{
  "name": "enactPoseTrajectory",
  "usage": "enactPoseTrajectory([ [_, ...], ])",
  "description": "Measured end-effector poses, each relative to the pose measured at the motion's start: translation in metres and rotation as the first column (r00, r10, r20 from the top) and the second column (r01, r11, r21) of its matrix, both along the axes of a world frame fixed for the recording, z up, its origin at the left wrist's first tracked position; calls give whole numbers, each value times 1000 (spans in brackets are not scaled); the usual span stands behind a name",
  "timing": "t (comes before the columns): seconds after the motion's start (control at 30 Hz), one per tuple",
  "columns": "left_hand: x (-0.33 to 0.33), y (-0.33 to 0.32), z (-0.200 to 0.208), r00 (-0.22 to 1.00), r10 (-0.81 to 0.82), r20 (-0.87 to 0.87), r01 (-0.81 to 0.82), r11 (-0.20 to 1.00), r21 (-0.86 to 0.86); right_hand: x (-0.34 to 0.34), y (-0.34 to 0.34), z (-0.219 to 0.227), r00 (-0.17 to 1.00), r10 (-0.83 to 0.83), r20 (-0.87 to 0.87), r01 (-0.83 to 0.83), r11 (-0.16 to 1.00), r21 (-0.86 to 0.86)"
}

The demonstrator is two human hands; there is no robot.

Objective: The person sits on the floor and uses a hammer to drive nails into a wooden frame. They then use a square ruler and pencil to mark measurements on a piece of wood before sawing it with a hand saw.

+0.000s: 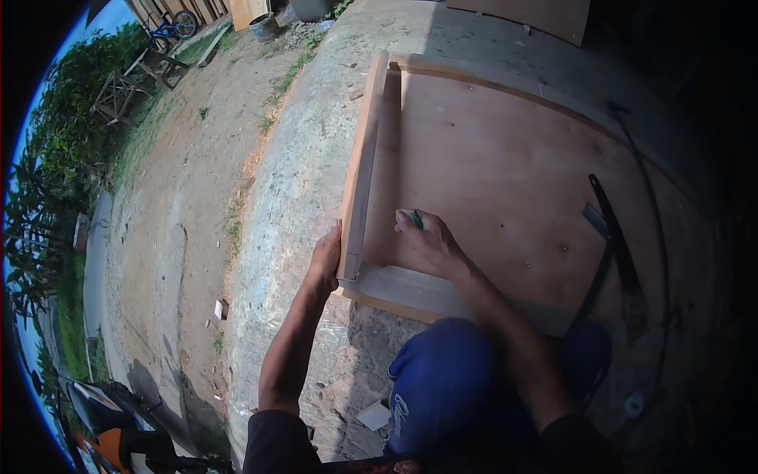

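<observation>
Right hand (430, 243) grip: green pencil (416, 219)
</observation>
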State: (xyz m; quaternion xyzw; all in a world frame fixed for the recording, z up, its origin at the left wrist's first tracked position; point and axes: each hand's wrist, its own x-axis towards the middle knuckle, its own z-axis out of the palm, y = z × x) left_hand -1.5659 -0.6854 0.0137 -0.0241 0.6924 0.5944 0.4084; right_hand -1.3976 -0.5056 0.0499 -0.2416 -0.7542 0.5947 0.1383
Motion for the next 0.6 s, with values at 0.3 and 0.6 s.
enactPoseTrajectory([
  [0.3, 162, 77, -13, 886, -239, -397, 250, 968, -25, 70, 47, 11, 908, -46, 417, -120, 924, 364],
  [0.6, 91, 134, 73, -643, -539, -545, 447, 314, -838, 161, 63, 30, 779, 277, 563, -573, 680, 457],
])
